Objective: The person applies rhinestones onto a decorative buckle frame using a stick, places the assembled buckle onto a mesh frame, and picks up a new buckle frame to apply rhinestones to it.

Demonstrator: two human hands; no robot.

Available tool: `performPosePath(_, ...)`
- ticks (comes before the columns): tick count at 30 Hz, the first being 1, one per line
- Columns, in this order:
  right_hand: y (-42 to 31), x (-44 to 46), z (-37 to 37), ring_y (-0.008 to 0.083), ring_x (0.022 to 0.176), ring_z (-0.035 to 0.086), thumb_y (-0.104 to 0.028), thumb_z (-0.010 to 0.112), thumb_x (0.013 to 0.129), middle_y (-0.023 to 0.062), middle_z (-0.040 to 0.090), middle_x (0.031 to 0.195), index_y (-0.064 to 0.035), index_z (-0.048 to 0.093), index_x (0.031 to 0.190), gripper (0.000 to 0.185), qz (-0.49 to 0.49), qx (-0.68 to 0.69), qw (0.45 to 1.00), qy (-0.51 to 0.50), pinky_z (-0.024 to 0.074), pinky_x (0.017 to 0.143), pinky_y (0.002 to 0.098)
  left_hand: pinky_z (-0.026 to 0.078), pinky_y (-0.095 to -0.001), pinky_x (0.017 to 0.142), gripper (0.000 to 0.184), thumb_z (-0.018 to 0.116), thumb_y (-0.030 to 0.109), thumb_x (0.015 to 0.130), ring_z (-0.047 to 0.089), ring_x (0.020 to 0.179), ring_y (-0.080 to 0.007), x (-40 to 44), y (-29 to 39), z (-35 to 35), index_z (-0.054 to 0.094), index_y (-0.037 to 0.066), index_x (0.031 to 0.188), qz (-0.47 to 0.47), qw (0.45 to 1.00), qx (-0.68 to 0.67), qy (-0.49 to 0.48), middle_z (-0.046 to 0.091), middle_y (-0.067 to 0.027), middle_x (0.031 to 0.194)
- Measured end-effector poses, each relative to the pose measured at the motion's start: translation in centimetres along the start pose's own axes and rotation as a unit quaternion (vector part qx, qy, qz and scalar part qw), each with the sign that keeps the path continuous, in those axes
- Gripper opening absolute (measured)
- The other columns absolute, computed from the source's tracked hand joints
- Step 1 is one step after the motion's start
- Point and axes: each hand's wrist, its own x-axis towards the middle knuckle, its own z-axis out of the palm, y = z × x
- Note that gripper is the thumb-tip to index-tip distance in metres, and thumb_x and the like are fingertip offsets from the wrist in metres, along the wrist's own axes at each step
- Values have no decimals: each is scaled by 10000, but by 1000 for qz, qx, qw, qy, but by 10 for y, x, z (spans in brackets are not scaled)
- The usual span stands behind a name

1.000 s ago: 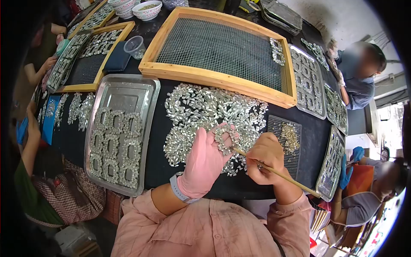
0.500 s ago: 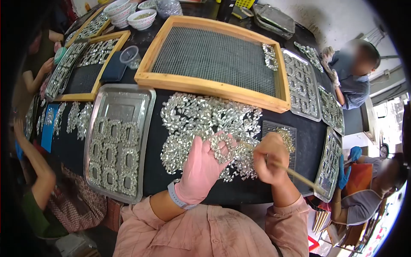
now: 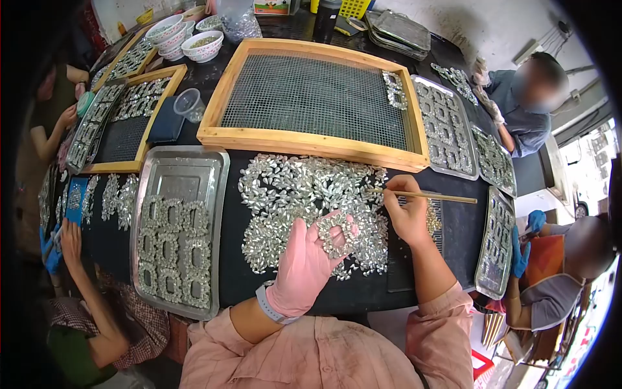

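Note:
In the head view, my left hand, in a pink glove, holds a ring-shaped rhinestone piece on its raised fingers, over the near part of the stones. My bare right hand pinches a thin wooden stick. One end of the stick reaches left over a spread of loose silvery, pointed rhinestones; its other end sticks out to the right. Partly behind my right hand and forearm lies a dark ridged mat with small gold-coloured pieces on it.
A wood-framed mesh screen stands beyond the stones, one rhinestone piece on it. At left is a metal tray of finished-looking rings; more trays line the right. Bowls stand at the back. Co-workers sit on both sides.
My right hand has moved up and away from the rhinestone ring, and the stick has swung from slanting to nearly level. My left hand has sunk slightly with the ring still held.

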Motion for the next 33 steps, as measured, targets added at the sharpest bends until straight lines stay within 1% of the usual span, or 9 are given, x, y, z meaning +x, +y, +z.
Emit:
performPosePath(5,1,-2,-6,101,800,573,0,610,834,47,598,847,11,566,922,99,32,108,993,17,468,714,255,387,-412,1020,590,197,478,1015,495,1173,-231,6,-4,-25,423,34,1331,-26,999,-22,-38,512,-105,1269)
performPosePath(6,2,-3,-7,97,822,566,0,610,839,41,592,873,12,564,932,105,49,152,987,9,461,734,250,387,-408,1015,588,199,480,1014,496,1163,-226,4,-5,-22,432,37,1321,-27,999,-12,-22,518,-98,1247)
performPosePath(9,-1,0,-6,94,812,561,-5,604,845,40,590,865,14,563,930,96,32,68,997,9,461,725,251,389,-398,998,585,205,488,1011,500,1134,-215,4,-3,-8,449,46,1305,-27,999,14,17,533,-78,1186)
performPosePath(14,-1,3,-1,105,772,570,-9,595,850,29,591,831,10,565,921,79,1,11,1000,-18,465,685,252,400,-393,977,596,218,507,1004,516,1092,-209,3,-3,-3,446,51,1313,-28,999,24,26,539,-62,1125)
performPosePath(20,-3,-3,-9,97,745,562,-5,592,855,39,584,828,-3,546,949,105,41,181,983,-12,464,672,246,395,-410,980,596,236,498,1007,513,1088,-207,5,-5,-16,438,34,1321,-27,999,0,-24,531,-54,1088)
performPosePath(23,-17,-10,-10,99,736,567,0,598,855,42,584,828,-13,530,966,131,45,262,964,-20,466,669,238,393,-414,983,574,257,483,1011,516,1061,-201,5,-5,-12,439,33,1318,-30,999,-2,-10,530,-57,1084)
performPosePath(28,-29,-28,-8,90,717,556,28,587,845,51,582,815,-22,515,958,143,22,304,941,-149,455,621,238,358,-415,1027,575,248,468,1016,490,1103,-207,5,-4,-7,407,23,1343,-36,999,-24,-14,530,-79,1102)
performPosePath(31,-28,-31,-2,85,709,540,30,582,844,58,583,828,-23,509,954,141,-23,268,956,-121,444,606,239,331,-412,1053,582,232,464,1018,468,1143,-214,8,-8,-16,388,18,1358,-33,998,-23,-45,533,-97,1125)
performPosePath(33,-26,-27,-5,86,726,532,19,585,839,45,578,838,-16,527,942,123,12,199,978,-58,444,635,239,328,-407,1058,585,223,462,1018,467,1149,-214,10,-9,-18,384,17,1363,-36,998,-25,-52,535,-108,1151)
